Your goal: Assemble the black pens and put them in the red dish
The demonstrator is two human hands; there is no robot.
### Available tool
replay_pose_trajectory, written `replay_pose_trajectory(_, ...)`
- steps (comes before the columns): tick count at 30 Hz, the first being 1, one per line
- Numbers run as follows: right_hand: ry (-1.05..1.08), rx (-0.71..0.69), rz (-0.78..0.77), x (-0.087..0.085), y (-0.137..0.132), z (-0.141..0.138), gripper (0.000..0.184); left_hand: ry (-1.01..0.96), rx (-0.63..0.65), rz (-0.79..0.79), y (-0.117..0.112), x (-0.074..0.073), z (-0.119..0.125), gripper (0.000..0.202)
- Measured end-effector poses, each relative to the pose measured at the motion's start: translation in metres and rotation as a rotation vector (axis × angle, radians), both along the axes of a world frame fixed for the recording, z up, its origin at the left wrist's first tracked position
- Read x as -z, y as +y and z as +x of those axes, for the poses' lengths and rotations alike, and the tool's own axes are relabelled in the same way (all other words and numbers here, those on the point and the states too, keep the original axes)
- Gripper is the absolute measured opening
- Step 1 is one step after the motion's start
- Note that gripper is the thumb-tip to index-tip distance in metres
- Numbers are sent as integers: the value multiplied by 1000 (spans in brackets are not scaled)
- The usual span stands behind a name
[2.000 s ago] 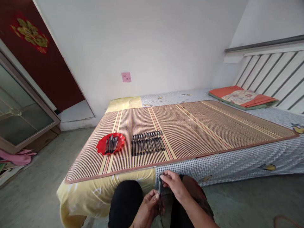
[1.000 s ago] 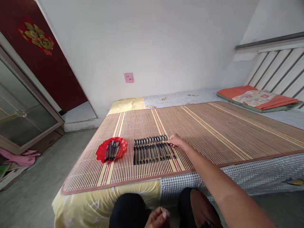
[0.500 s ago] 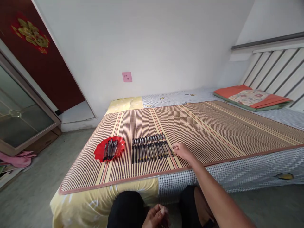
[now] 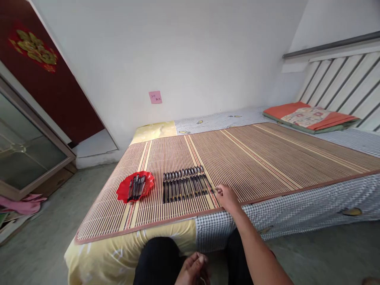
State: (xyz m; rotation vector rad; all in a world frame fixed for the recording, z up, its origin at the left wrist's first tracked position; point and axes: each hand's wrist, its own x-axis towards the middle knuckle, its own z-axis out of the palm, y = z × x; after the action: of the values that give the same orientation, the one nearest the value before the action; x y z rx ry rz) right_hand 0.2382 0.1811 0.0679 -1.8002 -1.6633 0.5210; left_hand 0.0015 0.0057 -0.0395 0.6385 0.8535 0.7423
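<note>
Black-capped pens (image 4: 184,185) lie side by side in a row on the woven mat (image 4: 255,162). At the row's right end, one pen (image 4: 208,180) slants, its lower end towards me. My right hand (image 4: 227,196) is closed in a pinch at that lower end; the fingertips partly hide the contact. Left of the row, a red scalloped plate (image 4: 120,192) holds several more pens (image 4: 137,187). Down between my knees, my left hand (image 4: 194,270) is curled shut, thumb against forefinger, with no object showing in it.
The mat covers a bed with a yellow and checked sheet (image 4: 216,231). A folded orange and floral quilt (image 4: 310,116) rests at the far right, by a white slatted rail (image 4: 341,83). A pink note (image 4: 155,97) is stuck on the wall. A glass-panelled cabinet (image 4: 26,146) stands left.
The whole view has shifted slightly. My right hand has come down a little and stays by the lower end of the last pen. My left hand remains low between my knees.
</note>
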Motion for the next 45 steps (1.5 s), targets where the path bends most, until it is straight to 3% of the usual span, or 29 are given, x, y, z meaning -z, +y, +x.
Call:
replay_pose_trajectory(9,-3,9,33,4,0,-2,14,30,1,-4,0,0,2,67)
replay_pose_trajectory(22,16,-89,107,11,-7,3,14,49,-24,3,-3,10,3,63)
replay_pose_trajectory(36,47,-142,103,7,-11,3,15,129,-27,-46,-1,8,5,73)
replay_pose_trajectory(45,31,-71,87,-1,-11,-6,7,157,-13,-34,-2,10,5,73)
